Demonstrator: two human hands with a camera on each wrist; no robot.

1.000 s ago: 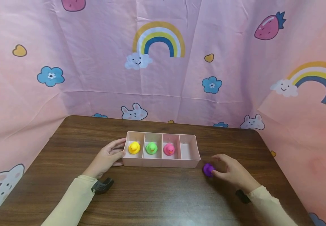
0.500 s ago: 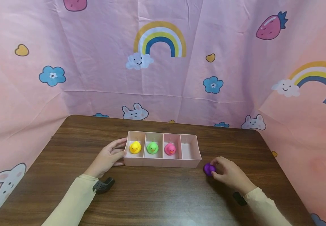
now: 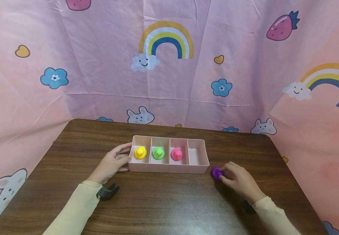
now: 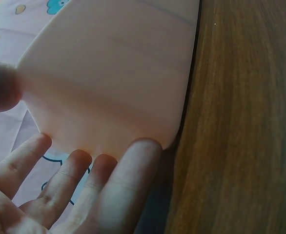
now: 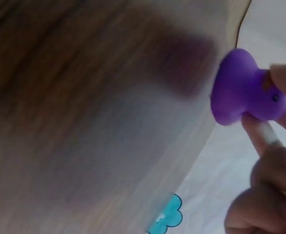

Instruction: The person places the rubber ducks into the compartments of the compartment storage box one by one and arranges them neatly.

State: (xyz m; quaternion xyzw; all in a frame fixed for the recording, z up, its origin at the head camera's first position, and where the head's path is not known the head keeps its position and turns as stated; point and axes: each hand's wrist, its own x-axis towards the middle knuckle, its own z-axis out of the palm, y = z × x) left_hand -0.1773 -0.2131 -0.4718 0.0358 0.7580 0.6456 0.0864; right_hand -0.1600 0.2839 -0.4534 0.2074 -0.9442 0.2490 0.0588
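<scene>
At the right of the table, my right hand (image 3: 241, 179) pinches a purple toy duck (image 3: 217, 173) between thumb and fingers. In the right wrist view the purple duck (image 5: 238, 92) shows a black eye, its head between my fingertips; I cannot tell whether its base touches the table. My left hand (image 3: 112, 164) touches the left end of a pale pink divided box (image 3: 168, 168) with spread fingertips. From left to right, its compartments hold a yellow duck (image 3: 140, 152), a green duck (image 3: 158, 153) and a pink duck (image 3: 176, 154). The rightmost compartment (image 3: 197, 156) is bare.
The dark wooden table (image 3: 157, 202) ends at a pink patterned cloth (image 3: 172, 81) behind and at both sides. The purple duck is close to the box's front right corner. A black band (image 3: 107, 192) is on my left wrist.
My right thumb and fingers have closed around the purple duck, and it has shifted very slightly away from me. My left hand and the box keep their places.
</scene>
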